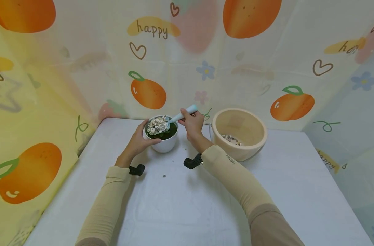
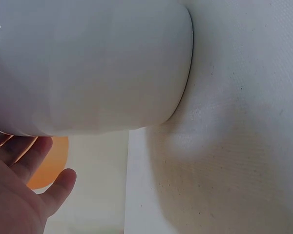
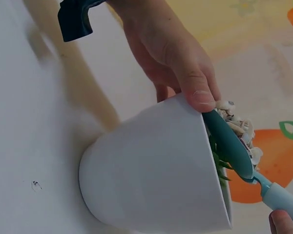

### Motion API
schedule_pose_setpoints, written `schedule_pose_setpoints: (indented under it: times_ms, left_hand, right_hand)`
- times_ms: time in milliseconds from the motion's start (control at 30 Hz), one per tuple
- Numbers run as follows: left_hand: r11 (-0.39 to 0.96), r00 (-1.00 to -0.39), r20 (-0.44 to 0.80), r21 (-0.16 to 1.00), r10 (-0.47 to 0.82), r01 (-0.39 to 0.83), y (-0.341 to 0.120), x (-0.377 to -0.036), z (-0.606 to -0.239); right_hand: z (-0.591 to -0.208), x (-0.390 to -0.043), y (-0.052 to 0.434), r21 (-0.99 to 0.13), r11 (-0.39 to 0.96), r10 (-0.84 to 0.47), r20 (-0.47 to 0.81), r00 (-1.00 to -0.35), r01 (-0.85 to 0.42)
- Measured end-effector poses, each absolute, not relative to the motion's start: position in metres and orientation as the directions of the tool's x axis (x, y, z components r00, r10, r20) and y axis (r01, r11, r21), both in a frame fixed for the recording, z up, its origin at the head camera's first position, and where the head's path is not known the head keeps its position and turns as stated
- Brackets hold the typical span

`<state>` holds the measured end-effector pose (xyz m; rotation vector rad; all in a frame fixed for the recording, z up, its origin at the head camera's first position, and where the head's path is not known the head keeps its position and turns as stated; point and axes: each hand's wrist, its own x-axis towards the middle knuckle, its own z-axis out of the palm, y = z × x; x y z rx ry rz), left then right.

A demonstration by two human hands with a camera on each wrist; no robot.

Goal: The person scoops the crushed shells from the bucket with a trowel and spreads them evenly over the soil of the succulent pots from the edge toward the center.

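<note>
My left hand (image 1: 138,140) holds a small white flowerpot (image 1: 164,147) by its rim. Its thumb lies along the near side while the other fingers reach round the left side. Low green plants (image 1: 172,131) show inside the pot. In my right hand (image 1: 194,125) is a small blue-green garden trowel (image 3: 230,142), gripped by its pale blue handle. The trowel blade, heaped with small whitish shells or stones (image 1: 157,125), lies over the pot's mouth. From the right wrist view the blade is close to the left thumb, at the rim.
A large cream-coloured planter (image 1: 219,136) stands right of the right hand, with some small stones (image 1: 231,139) at its bottom. One dark pebble (image 1: 164,176) lies on the white-covered table (image 1: 174,212). A printed curtain (image 1: 187,75) hangs along the table's back edge.
</note>
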<state>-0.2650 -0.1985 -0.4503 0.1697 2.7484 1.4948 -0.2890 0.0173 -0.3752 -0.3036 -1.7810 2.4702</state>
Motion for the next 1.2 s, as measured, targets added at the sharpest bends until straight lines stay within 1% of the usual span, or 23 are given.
schedule_pose_setpoints:
  times_ms: [233,400,567,800,1000,1200]
  left_hand:
    - [0.545,-0.994,0.043,0.834,0.099,0.090,-0.1980,-0.2640,-0.4498]
    - [0.547,-0.994,0.046,0.832,0.098,0.093,-0.1976,-0.2637,-0.4497]
    - [0.548,-0.994,0.051,0.830,0.100,0.098,-0.1976,-0.2640,-0.4492]
    - [0.540,-0.994,0.046,0.837,0.095,0.090,-0.1972,-0.2645,-0.4468]
    - [0.530,-0.995,0.048,0.843,0.091,0.090,-0.1975,-0.2654,-0.4483]
    - [0.520,-0.995,0.038,0.850,0.093,0.081,-0.1971,-0.2635,-0.4488]
  right_hand:
    - [-0.3760,-0.2881,0.0152,-0.960,-0.274,0.181,-0.100,-0.978,0.048]
    - [-0.3800,-0.2893,0.0137,-0.963,-0.268,0.204,-0.085,-0.975,0.028]
    - [-0.3825,-0.2886,0.0119,-0.968,-0.251,0.216,-0.032,-0.976,-0.024]
    - [-0.3822,-0.2895,0.0095,-0.977,-0.199,0.179,0.041,-0.983,-0.077]
    - [-0.3834,-0.2885,0.0086,-0.984,-0.159,0.173,0.050,-0.984,-0.078]
    - [-0.3837,-0.2875,0.0113,-0.981,-0.178,0.174,0.041,-0.984,-0.073]
